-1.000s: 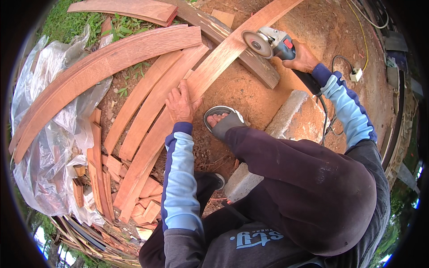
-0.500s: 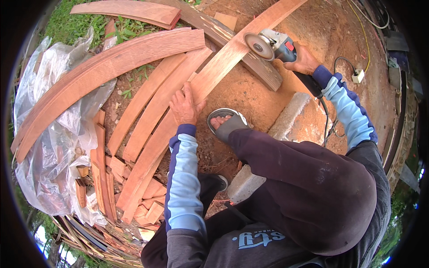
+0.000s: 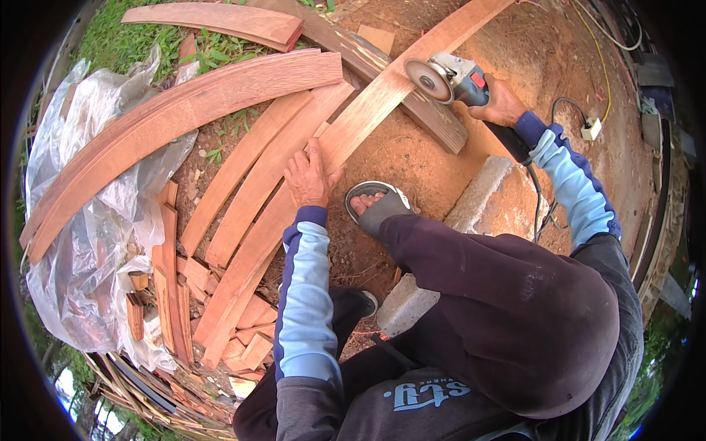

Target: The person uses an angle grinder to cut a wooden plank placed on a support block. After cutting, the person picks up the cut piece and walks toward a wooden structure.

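Dirt ground [image 3: 419, 163] outdoors. Right hand [image 3: 504, 104] was wrapped around angle grinder [image 3: 468, 79]; left hand [image 3: 310, 179] was spread across curved board [image 3: 360, 121] beneath it, grip unclear. Board was judged stiff, weighty; best gripped by long edges.

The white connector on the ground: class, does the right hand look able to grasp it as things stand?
Probably not: the right hand grips the angle grinder, so it seems too occupied for the white connector.
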